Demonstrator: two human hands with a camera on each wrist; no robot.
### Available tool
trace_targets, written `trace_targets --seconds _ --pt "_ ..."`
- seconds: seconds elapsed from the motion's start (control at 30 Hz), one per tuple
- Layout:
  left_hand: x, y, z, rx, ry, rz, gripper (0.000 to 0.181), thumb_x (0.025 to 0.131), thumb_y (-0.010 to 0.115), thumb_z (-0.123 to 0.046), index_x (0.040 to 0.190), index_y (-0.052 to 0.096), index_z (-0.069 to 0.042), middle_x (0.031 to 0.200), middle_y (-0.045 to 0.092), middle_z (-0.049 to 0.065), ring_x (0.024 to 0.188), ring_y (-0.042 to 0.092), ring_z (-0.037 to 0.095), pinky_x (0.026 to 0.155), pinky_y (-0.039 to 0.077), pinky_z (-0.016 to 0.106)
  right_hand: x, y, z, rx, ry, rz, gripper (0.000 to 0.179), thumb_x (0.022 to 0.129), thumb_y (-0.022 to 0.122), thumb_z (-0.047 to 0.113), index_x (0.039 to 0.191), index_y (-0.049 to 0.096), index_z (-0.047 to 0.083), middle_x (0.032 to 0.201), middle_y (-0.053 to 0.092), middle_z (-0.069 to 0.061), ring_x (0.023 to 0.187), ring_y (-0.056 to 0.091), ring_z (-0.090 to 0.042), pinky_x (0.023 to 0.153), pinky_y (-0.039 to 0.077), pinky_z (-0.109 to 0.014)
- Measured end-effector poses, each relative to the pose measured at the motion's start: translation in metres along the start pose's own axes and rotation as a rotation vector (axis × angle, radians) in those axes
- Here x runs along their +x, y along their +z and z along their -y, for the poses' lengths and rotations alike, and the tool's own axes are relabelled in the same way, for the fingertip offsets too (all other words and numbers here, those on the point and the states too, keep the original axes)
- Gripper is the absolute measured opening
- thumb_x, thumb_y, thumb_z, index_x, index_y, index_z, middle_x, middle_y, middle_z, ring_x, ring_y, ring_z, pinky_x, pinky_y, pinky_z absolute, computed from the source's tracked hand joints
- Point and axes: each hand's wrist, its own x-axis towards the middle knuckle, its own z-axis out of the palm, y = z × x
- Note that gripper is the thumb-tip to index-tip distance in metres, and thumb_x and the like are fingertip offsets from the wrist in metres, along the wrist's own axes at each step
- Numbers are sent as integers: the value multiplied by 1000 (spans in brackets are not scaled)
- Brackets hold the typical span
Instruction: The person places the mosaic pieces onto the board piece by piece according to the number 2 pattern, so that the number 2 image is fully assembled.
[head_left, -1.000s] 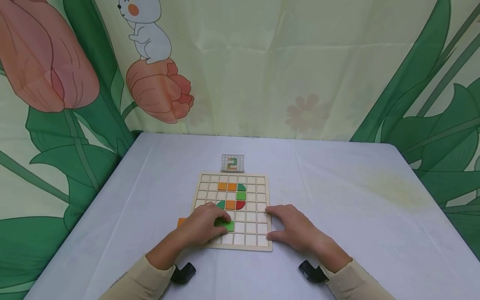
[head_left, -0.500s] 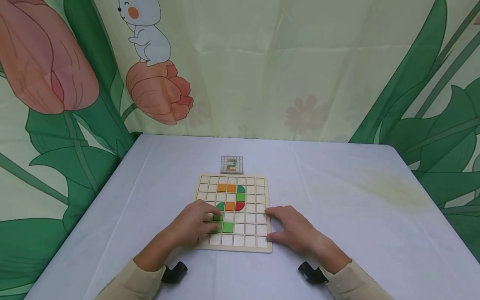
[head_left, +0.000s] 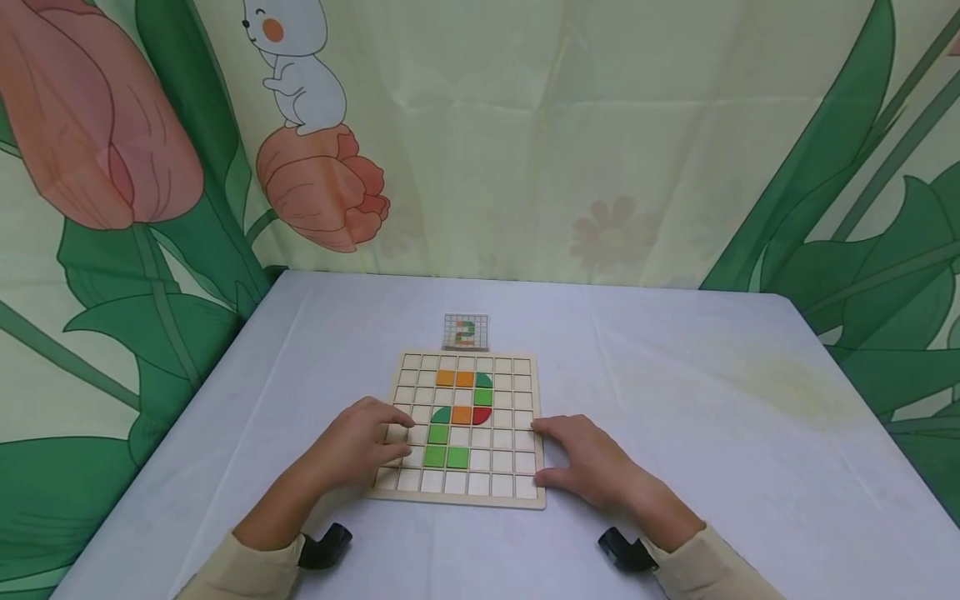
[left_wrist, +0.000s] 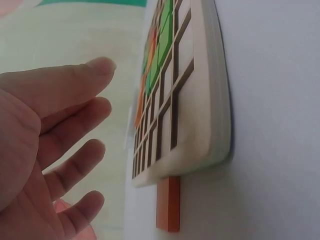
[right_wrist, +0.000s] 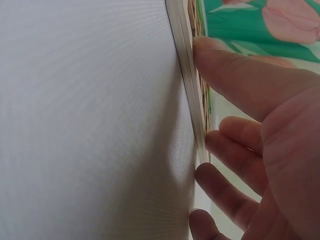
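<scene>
A wooden grid board (head_left: 506,482) lies on the table. Orange tiles (head_left: 455,378), green tiles (head_left: 457,457), a red quarter-round tile (head_left: 482,415) and dark green quarter-round tiles (head_left: 441,414) sit in its cells. My left hand (head_left: 347,446) hovers above the board's left side, thumb and fingers apart, holding nothing. Beside the board's left edge, the left wrist view shows an orange block (left_wrist: 168,205); in the head view my left hand hides it. The fingertips of my right hand (head_left: 588,457) touch the board's right edge, fingers extended.
Just behind the board is a small card (head_left: 466,332) printed with a coloured grid pattern. A white cloth covers the table (head_left: 675,375). A curtain (head_left: 480,167) with printed flowers and an animal hangs behind it.
My left hand has drawn back to the left from the green tiles, uncovering them in the lower rows. It now covers the orange block left of the board. The right hand has stayed put.
</scene>
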Motion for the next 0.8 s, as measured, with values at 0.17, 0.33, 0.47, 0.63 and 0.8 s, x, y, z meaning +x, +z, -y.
trace_targets --seconds 0.17,0.33,0.47,0.63,0.8 --pt "-4 -5 9 -18 -18 -9 26 83 83 -20 107 75 -18 117 63 4 112 57 24 89 50 45 0 -1 -1 2 -4 -1 64 82 83 28 136 59 5 137 57 -10 129 49 -33 107 38 -50" --pt "-7 -7 16 -14 -40 -17 26 82 84 -19 107 75 -18 118 63 5 111 57 25 88 51 47 -1 -1 -1 13 -8 1 64 82 83 27 136 59 5 136 57 -10 129 48 -33 107 38 -51" --pt "-10 -9 21 -12 -32 -35 26 82 84 -20 107 76 -18 119 64 7 114 57 29 91 50 50 -1 -1 -1 17 -9 -1 64 82 83 26 136 59 5 137 57 -11 129 48 -34 107 38 -51" --pt "-13 -13 31 -21 -7 -37 32 82 84 -19 112 75 -16 119 65 6 117 57 32 95 48 52 -1 0 0 15 -1 1 64 82 83 25 137 58 4 137 57 -11 130 48 -34 108 37 -51" --pt "-15 -17 40 -19 7 -28 37 81 85 -20 115 74 -12 118 67 7 117 57 34 95 48 53 -1 0 1 13 3 1 64 82 83 25 137 58 4 137 57 -11 130 47 -34 108 37 -51"
